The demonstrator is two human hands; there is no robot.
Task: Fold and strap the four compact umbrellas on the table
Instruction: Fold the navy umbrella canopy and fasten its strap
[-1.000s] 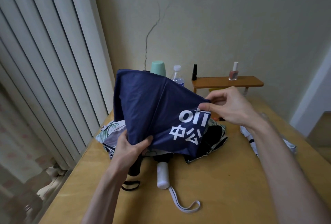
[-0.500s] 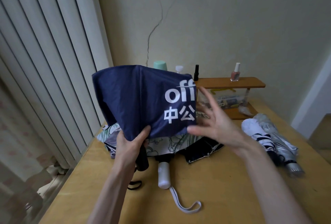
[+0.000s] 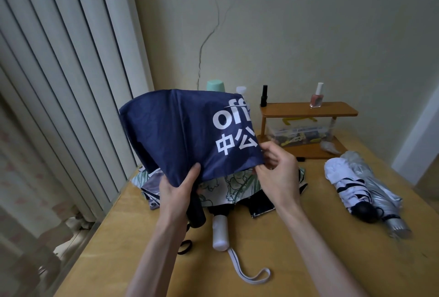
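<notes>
**Navy umbrella held up for pleating**

The navy-blue compact umbrella with white lettering is raised off the yellow wooden bench, its canopy hanging loose between both hands. The left hand grips the lower hem, with the thumb across the front and the fingers behind. Whether it also clasps the black handle just below cannot be told. The right hand pinches the right-hand edge of the cloth with curled fingertips.

The canopy looks thin, light and slippery. It would likely slide out of a slack pinch and spring back along its ribs. I judge it best taken at the hem or rib tips, one panel at a time, with the shaft steadied low.

Beneath it a floral-print umbrella with a white handle lies unfolded. Well apart to the right, a white umbrella with black stripes and a silver umbrella lie bundled side by side, touching. Whether they are strapped is unclear.
</notes>
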